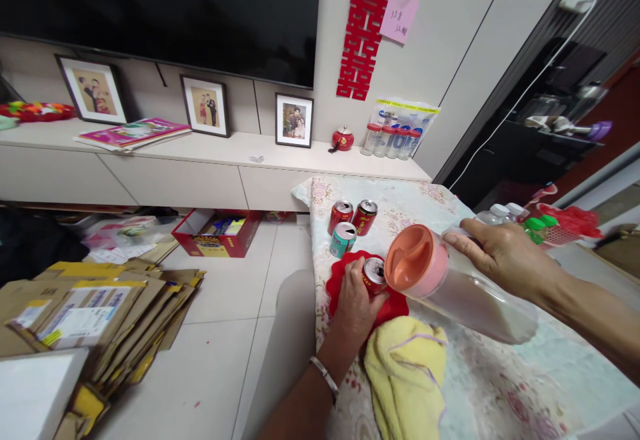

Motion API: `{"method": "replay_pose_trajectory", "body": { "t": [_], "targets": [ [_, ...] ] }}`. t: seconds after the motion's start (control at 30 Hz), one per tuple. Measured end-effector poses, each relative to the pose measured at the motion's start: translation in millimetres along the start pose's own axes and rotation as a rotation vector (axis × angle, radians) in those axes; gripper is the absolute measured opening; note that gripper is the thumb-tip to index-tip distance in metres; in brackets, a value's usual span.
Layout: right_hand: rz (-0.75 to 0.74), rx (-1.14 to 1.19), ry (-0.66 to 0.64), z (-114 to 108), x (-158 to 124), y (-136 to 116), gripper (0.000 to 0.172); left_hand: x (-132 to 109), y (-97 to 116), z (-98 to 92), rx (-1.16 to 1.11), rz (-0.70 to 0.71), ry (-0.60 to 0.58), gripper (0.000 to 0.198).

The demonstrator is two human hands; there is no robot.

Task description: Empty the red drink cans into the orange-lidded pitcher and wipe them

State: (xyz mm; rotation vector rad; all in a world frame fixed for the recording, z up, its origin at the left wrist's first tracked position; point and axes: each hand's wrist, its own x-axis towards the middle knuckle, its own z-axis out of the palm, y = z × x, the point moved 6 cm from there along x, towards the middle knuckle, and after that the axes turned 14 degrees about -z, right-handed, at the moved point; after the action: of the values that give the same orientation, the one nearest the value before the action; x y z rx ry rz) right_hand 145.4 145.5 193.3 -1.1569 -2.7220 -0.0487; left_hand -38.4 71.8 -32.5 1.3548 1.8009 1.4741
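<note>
My left hand (354, 301) is wrapped round an opened red drink can (374, 272), which stands on a red scalloped plate (336, 279). In my right hand (515, 260) is the handle of a clear pitcher (480, 307) with an orange-pink lid (413, 263). The pitcher is tilted, its lid end close beside the can's top. Whether liquid is flowing I cannot tell. Behind the plate stand a teal can (343, 240), a red can (341, 217) and a dark-topped red can (366, 217). A yellow towel (407, 373) lies crumpled in front of the plate.
A floral cloth (500, 373) covers the table. Green-capped bottles (540, 225) and a pink basket (563, 230) are at the right. Beyond stands a low cabinet (225, 150) with framed photos and glass jars (390, 143). Flattened cardboard (125, 307) and a red box (220, 233) are on the floor.
</note>
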Motion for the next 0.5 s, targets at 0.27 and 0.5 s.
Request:
{"method": "replay_pose_trajectory", "body": {
  "t": [0.27, 0.5],
  "targets": [
    [-0.002, 0.004, 0.001, -1.0, 0.2, -1.3, 0.069, -0.3, -3.8, 2.1, -0.037, -0.016, 0.011, 0.086],
    [-0.031, -0.015, 0.027, -2.3, 0.5, -1.7, 0.069, -0.8, -0.6, 0.3, -0.029, -0.028, 0.008, 0.084]
  ]
}}
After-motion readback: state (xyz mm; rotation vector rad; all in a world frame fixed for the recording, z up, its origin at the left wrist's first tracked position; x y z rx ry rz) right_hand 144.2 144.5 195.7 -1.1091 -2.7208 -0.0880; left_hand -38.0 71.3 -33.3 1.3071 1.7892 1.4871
